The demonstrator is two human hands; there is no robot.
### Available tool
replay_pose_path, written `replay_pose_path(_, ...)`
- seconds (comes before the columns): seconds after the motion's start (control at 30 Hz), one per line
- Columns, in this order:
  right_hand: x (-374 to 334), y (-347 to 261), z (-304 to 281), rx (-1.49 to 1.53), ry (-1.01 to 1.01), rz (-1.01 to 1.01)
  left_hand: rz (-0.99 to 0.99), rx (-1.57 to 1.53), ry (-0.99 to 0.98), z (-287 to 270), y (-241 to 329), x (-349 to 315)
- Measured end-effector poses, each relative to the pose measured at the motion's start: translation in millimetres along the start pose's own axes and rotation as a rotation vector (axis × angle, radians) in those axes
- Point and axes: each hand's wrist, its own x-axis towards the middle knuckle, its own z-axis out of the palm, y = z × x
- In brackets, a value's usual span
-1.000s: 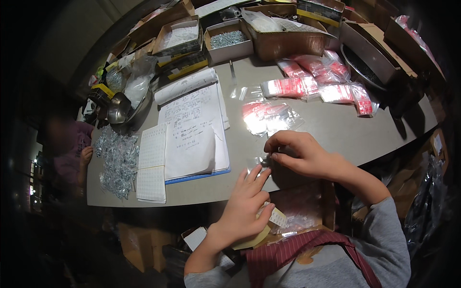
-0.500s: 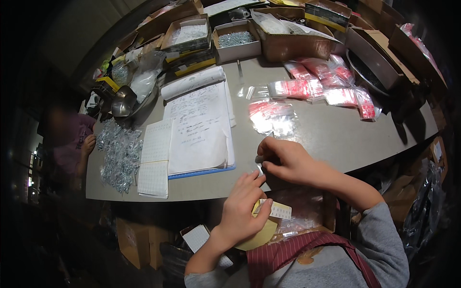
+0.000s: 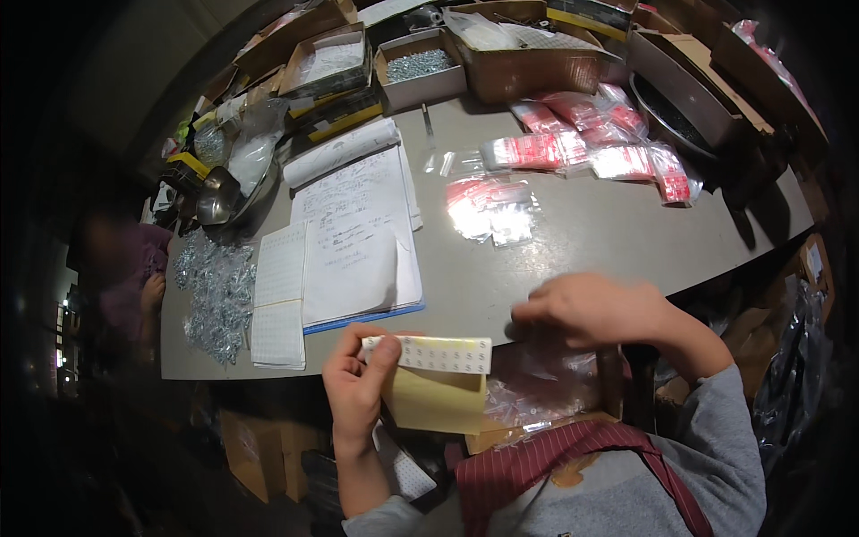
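Left hand (image 3: 356,376) closed, thumb pressing the face of a white label sheet (image 3: 443,355); 1 yellow sheet (image 3: 436,403) hangs beneath it. Both are in front of the near edge of the table (image 3: 465,282). Right hand (image 3: 591,309) blurred, over that edge; its opening and any hold cannot be determined. Below it, 1 open carton (image 3: 612,383) contains clear plastic bags (image 3: 550,398). Farther in on the tabletop: red-and-clear bags (image 3: 488,210). Left of these: 1 notepad (image 3: 351,246) on a blue board (image 3: 364,320), then bagged metal parts (image 3: 213,300).
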Motion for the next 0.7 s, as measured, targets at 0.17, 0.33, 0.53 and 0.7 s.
replay_pose_path(0.17,-18.0,-3.5,-20.2,0.056,-0.244,-0.095,0.027,-0.019,0.014,18.0,-9.2,10.1)
replay_pose_path(0.33,-12.0,-12.5,-12.4,0.192,0.365,-0.086,0.021,-0.029,-0.099,65.3,-18.3,15.5)
replay_pose_path(0.53,9.8,3.9,16.5,0.032,0.509,-0.1,0.071,0.183,-0.193,93.2,-28.4,25.0)
replay_pose_path(0.7,13.2,2.6,23.4,-0.186,0.68,-0.148,0.05,0.247,-0.192,94.9,-27.7,32.7)
